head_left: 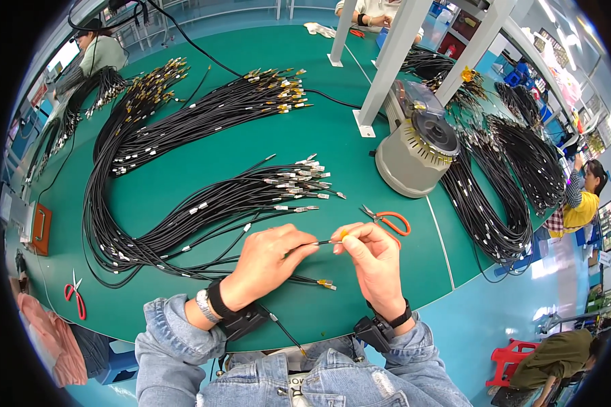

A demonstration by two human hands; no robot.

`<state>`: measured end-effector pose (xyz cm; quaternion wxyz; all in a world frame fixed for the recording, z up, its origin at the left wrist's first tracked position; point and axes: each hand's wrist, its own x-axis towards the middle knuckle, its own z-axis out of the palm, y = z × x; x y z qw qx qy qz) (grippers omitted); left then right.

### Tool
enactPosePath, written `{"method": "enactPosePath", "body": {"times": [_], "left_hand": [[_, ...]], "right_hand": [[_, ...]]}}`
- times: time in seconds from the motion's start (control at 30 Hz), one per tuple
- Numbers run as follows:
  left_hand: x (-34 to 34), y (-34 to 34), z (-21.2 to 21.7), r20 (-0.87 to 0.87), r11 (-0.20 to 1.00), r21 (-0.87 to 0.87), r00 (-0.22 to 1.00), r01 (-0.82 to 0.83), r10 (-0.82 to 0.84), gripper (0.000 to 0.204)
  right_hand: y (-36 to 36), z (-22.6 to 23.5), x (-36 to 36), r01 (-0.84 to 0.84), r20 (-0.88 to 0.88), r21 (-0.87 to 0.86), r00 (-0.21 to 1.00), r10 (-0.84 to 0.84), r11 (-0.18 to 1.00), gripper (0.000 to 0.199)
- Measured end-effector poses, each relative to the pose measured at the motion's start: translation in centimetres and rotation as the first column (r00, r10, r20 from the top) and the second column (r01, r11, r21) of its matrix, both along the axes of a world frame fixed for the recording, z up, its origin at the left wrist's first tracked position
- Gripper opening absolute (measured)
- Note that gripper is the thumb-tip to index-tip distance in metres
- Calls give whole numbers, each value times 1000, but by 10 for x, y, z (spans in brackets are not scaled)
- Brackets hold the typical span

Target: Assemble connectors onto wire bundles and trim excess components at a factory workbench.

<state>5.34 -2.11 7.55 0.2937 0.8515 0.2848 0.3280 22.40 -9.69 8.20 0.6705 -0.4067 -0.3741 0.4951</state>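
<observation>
My left hand (pixel 271 256) pinches a thin black cable (pixel 324 242) between thumb and fingers. Opposite it, my right hand (pixel 370 258) is closed on the cable's end, where a small yellow piece (pixel 344 234) shows at the fingertips. Just beyond my right hand lie orange-handled cutters (pixel 391 220) on the green table. A large bundle of black cables (pixel 204 203) with white labels and metal ends curves round to the left of my hands. One cable end with a yellow and silver tip (pixel 326 284) lies below, between my wrists.
A grey round machine (pixel 417 152) stands at the right by metal posts (pixel 394 61). More cable bundles (pixel 482 197) lie beyond it. Red-handled scissors (pixel 75 296) and an orange-brown box (pixel 39 229) are at the left. Several people sit around the green table (pixel 360 319) and nearby.
</observation>
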Motion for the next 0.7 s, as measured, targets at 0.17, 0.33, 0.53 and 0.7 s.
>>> {"method": "enactPosePath", "body": {"times": [0.17, 0.33, 0.53, 0.7], "left_hand": [[-24, 7, -15, -27, 998, -56, 999, 22, -23, 9], [-53, 26, -20, -188, 995, 9, 977, 99, -96, 10], [-3, 1, 6, 96, 995, -46, 992, 87, -82, 12], [11, -7, 5, 156, 947, -296, 984, 125, -81, 17]], "right_hand": [[1, -1, -3, -31, 7, 14, 999, 31, 999, 7], [2, -7, 2, -90, 16, 42, 996, 89, 995, 9], [0, 1, 0, -88, -2, 34, 996, 88, 996, 8], [-2, 4, -2, 17, 29, 85, 999, -20, 996, 7]]}}
